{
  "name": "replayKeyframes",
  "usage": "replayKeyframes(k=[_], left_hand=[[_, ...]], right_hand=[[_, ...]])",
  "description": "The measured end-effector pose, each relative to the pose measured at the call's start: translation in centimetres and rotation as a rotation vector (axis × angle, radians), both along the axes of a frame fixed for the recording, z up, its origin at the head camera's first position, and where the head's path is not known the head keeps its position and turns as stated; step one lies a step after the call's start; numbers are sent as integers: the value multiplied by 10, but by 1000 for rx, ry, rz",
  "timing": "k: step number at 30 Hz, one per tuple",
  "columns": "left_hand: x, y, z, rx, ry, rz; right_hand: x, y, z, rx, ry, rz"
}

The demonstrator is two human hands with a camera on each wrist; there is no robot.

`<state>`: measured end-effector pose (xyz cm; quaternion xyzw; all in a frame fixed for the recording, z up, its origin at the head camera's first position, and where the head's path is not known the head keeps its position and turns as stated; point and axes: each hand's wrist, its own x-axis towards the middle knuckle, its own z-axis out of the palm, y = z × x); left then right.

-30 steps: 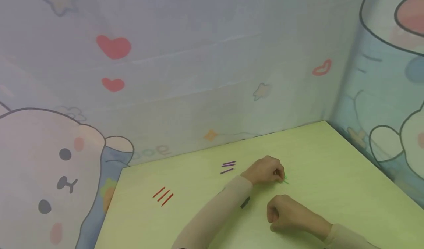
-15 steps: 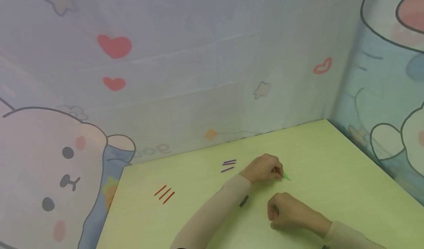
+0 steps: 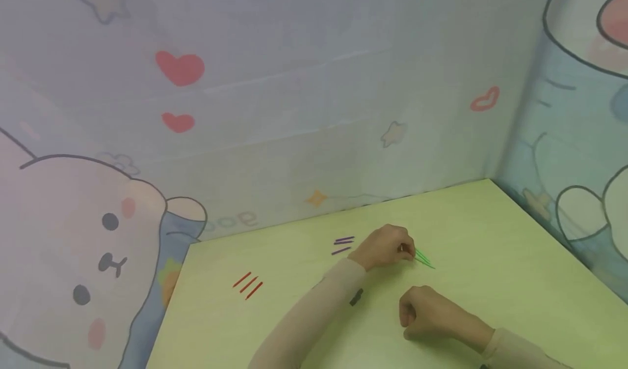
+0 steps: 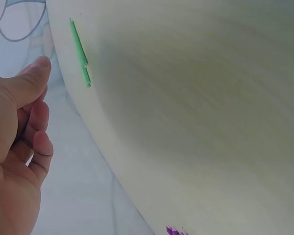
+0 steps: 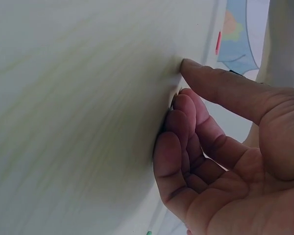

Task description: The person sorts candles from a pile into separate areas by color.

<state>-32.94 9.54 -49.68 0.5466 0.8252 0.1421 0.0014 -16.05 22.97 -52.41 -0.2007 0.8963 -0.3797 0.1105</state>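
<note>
Thin green sticks (image 3: 424,258) lie close together on the table, their near ends beside the fingertips of my left hand (image 3: 385,247). In the left wrist view those green sticks (image 4: 80,46) rest apart from my left hand (image 4: 19,117), whose thumb and fingers are loosely bent with nothing visible between them. My right hand (image 3: 428,313) rests lower on the table, fingers loosely curled. The right wrist view shows its thumb apart from the fingers of the hand (image 5: 225,161), with nothing held. Purple sticks (image 3: 343,243) and red sticks (image 3: 248,285) lie in separate groups to the left.
The pale yellow-green table (image 3: 471,222) meets a printed cloth backdrop (image 3: 294,102) at its back edge, and more printed cloth (image 3: 589,156) hangs at the right. A small dark mark (image 3: 356,297) shows beside the left sleeve.
My left hand has drawn slightly left and back from the green sticks, so more of them shows. My right hand stays in place. The head view has shifted a little.
</note>
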Motion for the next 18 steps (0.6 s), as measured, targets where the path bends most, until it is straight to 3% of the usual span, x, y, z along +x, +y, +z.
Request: replayKeyframes(k=[5,10,18], left_hand=[[2,-11,8,15,25,70],[5,-27,17,27,83,209],[6,-72,20,178,-8,353]], right_hand=[[0,0,3,2,-9,-4],[1,-1,6,25,-31,-26],[0,-7,8,37,-62,-45]])
